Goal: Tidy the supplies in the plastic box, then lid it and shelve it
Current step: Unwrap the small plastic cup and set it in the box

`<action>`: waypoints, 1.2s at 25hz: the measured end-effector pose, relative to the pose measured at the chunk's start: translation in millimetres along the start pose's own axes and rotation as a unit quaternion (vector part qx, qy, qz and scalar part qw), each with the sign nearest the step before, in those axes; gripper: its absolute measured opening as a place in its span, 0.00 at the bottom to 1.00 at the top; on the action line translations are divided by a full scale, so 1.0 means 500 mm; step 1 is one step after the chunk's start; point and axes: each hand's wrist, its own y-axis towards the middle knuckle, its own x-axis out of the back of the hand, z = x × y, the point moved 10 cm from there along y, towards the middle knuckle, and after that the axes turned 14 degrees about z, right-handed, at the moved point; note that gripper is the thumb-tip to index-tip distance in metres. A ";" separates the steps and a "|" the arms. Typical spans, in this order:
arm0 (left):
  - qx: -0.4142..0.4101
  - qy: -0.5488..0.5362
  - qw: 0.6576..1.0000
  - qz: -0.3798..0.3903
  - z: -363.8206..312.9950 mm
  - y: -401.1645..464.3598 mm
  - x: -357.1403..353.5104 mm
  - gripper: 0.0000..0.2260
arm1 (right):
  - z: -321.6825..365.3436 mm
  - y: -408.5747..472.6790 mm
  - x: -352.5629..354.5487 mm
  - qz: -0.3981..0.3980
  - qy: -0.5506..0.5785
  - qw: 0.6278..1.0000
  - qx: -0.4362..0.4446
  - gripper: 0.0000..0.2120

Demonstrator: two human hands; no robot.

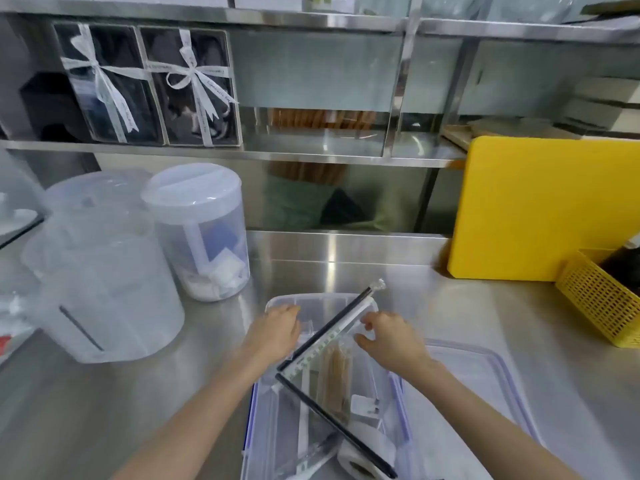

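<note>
Tidying step under way: both hands inside the open plastic box (pixel 258 410) on the worktop (pixel 138 393). Left hand (pixel 275 332) loosely curled at far wall, seemingly empty; right hand (pixel 389 336) pinching long bagged straws (pixel 332 336) lying diagonally. Lid (pixel 485 386) just right, next needed.

No text can be read with certainty. Small script is printed along the white ribbons (pixel 194 77) tied round two dark gift boxes (pixel 188 86) on the shelf, far beyond the left hand (pixel 277 332), but it is too blurred to be made out.
</note>
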 end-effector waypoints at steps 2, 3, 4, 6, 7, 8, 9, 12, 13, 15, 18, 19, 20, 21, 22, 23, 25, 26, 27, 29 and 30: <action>0.039 0.071 0.997 -0.001 0.011 0.015 -0.004 0.18 | -0.007 0.013 -0.012 0.008 -0.024 1.000 -0.011 0.18; 0.043 0.112 0.993 0.002 0.012 0.021 -0.011 0.17 | -0.009 0.017 -0.021 0.013 -0.038 0.999 -0.011 0.18; 0.047 0.136 0.989 0.013 0.016 0.026 -0.017 0.16 | -0.013 0.021 -0.028 0.018 -0.040 0.999 -0.015 0.18; 0.050 0.159 0.985 0.037 0.021 0.036 -0.040 0.14 | -0.017 0.030 -0.047 0.030 -0.040 0.999 -0.012 0.18; 0.052 0.167 0.984 0.043 0.024 0.038 -0.047 0.13 | -0.018 0.032 -0.051 0.031 -0.042 0.999 -0.012 0.17; 0.055 0.174 0.983 0.037 0.027 0.037 -0.048 0.12 | -0.017 0.034 -0.051 0.028 -0.045 0.998 -0.016 0.16; 0.057 0.176 0.982 0.030 0.030 0.037 -0.050 0.11 | -0.018 0.038 -0.053 0.024 -0.049 0.998 -0.017 0.14; 0.059 0.158 0.986 0.007 0.034 0.040 -0.048 0.08 | -0.016 0.042 -0.056 0.008 -0.058 0.998 -0.013 0.10; 0.056 0.149 0.987 0.005 0.033 0.039 -0.050 0.08 | -0.016 0.042 -0.057 0.001 -0.061 0.998 -0.011 0.10; 0.040 0.126 0.991 -0.002 0.028 0.034 -0.054 0.08 | -0.013 0.038 -0.056 -0.017 -0.065 0.998 -0.002 0.10; 0.025 0.065 0.997 -0.016 0.023 0.020 -0.045 0.09 | -0.009 0.026 -0.046 -0.037 -0.050 0.998 0.009 0.11; 0.020 0.046 0.998 -0.023 0.022 0.015 -0.040 0.10 | -0.007 0.022 -0.043 -0.037 -0.040 0.998 0.016 0.11; 0.013 0.027 0.999 -0.028 0.019 0.007 -0.034 0.10 | -0.003 0.017 -0.040 -0.034 -0.027 0.999 0.024 0.11; 0.000 0.008 0.999 -0.038 0.014 -0.003 -0.027 0.10 | 0.000 0.010 -0.036 -0.033 -0.011 0.999 0.030 0.11; -0.016 -0.015 0.998 -0.053 0.008 -0.015 -0.019 0.09 | 0.003 0.002 -0.028 -0.033 0.007 0.999 0.036 0.11; -0.030 -0.046 0.996 -0.069 0.004 -0.029 -0.010 0.08 | 0.008 -0.008 -0.016 -0.039 0.022 0.998 0.045 0.10; -0.049 -0.120 0.987 -0.096 0.002 -0.058 0.003 0.07 | 0.024 -0.029 0.013 -0.061 0.037 0.995 0.073 0.10; -0.062 -0.158 0.980 -0.105 0.000 -0.072 0.007 0.06 | 0.035 -0.042 0.030 -0.077 0.042 0.992 0.091 0.10; -0.076 -0.191 0.972 -0.109 -0.004 -0.084 0.009 0.05 | 0.049 -0.055 0.047 -0.094 0.046 0.988 0.111 0.09; -0.104 -0.243 0.960 -0.096 -0.019 -0.106 0.004 0.04 | 0.081 -0.079 0.077 -0.124 0.049 0.980 0.150 0.09; -0.109 -0.261 0.955 -0.086 -0.026 -0.115 -0.003 0.07 | 0.099 -0.090 0.086 -0.133 0.049 0.975 0.169 0.09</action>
